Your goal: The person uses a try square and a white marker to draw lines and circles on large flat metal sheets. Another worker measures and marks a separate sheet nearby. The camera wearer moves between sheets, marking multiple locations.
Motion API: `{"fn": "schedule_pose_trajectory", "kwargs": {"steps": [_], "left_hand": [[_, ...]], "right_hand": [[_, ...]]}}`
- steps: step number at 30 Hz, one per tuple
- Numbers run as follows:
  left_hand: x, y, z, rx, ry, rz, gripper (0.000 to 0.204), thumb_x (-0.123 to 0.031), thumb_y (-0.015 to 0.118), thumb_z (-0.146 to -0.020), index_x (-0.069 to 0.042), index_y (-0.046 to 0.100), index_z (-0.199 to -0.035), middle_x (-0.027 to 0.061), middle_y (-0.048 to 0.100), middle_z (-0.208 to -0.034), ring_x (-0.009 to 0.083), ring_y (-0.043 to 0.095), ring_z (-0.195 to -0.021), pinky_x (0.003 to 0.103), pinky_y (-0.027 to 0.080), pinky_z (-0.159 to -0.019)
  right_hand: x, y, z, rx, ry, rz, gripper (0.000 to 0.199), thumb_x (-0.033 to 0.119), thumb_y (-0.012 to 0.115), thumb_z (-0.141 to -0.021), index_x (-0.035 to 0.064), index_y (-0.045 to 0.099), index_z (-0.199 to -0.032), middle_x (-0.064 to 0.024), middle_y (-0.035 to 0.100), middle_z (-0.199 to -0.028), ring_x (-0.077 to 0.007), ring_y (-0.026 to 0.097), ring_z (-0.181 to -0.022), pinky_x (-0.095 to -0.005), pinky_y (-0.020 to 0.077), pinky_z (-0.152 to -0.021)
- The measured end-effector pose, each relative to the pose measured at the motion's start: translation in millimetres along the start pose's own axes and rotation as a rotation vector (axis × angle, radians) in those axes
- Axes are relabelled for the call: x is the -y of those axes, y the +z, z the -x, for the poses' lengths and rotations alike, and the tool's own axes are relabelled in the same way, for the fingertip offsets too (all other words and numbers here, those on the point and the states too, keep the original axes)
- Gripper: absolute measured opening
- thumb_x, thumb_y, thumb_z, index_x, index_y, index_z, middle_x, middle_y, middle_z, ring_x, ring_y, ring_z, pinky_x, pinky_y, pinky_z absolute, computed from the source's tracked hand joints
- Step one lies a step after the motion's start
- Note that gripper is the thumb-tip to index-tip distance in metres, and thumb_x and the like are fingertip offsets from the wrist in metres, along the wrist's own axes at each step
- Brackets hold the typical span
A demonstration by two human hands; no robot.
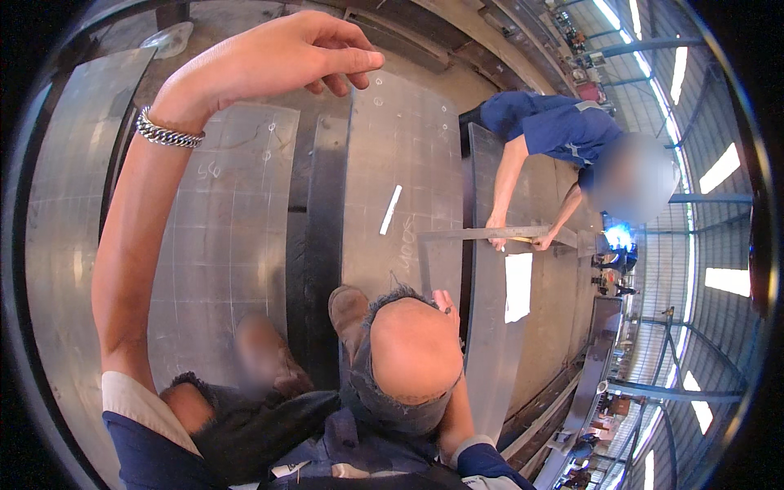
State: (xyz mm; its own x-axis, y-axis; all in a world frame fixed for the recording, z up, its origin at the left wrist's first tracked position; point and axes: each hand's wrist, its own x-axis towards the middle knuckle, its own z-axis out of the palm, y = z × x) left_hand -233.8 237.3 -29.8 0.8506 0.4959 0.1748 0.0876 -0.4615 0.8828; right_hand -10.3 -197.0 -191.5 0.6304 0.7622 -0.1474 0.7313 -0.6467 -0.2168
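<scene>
My left hand (282, 61) is raised over the metal plates, fingers loosely bent and apart, holding nothing; a chain bracelet circles the wrist. Low beside my bent knee, my right hand (445, 304) shows only in part, fingers stretched out by the short leg of a grey metal square (425, 265). The knee hides the rest of that hand. Under the square lies a grey steel plate (384, 155) with chalk lines and marks. Across from me, a co-worker's hands (496, 232) are at the square's long leg, with a thin yellow item (520, 239) between them.
A white strip (390, 210) lies on the marked plate. A white sheet (518, 287) rests on the neighbouring dark plate. Another chalk-gridded plate (220, 212) is at left, past a dark gap. The co-worker (555, 131) bends over at right. Bright blue welding light (619, 238) glows farther off.
</scene>
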Motion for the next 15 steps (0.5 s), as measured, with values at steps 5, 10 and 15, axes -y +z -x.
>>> {"fn": "schedule_pose_trajectory", "kwargs": {"steps": [5,10,15], "left_hand": [[1,-10,8,-0.042,0.023,-0.006,0.044,-0.046,0.054,-0.097,-0.006,0.066,-0.112,0.0034,0.069,-0.101,0.0133,0.062,-0.089,0.027,0.050,-0.078],[-4,-16,11,-0.049,0.011,0.028,0.043,-0.045,0.054,-0.098,-0.007,0.066,-0.112,0.0015,0.069,-0.100,0.0118,0.061,-0.088,0.026,0.049,-0.077],[-9,-14,12,-0.052,0.015,0.043,0.041,-0.045,0.054,-0.098,-0.008,0.066,-0.111,0.0010,0.069,-0.099,0.0112,0.061,-0.087,0.026,0.049,-0.076]], "right_hand": [[55,-57,-13,0.121,-0.082,-0.112,0.018,0.012,0.055,-0.091,0.0023,0.049,-0.105,-0.0204,0.057,-0.093,-0.0410,0.060,-0.090,-0.0457,0.0475,-0.075],[85,-116,-28,-0.032,-0.182,-0.336,0.024,0.013,0.045,-0.098,0.0014,0.054,-0.116,-0.0091,0.058,-0.090,-0.0188,0.054,-0.076,-0.0316,0.0449,-0.070],[77,-141,-40,-0.255,-0.171,-0.592,0.029,0.017,0.044,-0.103,-0.0010,0.059,-0.120,-0.0043,0.061,-0.081,-0.0107,0.052,-0.074,-0.0274,0.0440,-0.068]]}}
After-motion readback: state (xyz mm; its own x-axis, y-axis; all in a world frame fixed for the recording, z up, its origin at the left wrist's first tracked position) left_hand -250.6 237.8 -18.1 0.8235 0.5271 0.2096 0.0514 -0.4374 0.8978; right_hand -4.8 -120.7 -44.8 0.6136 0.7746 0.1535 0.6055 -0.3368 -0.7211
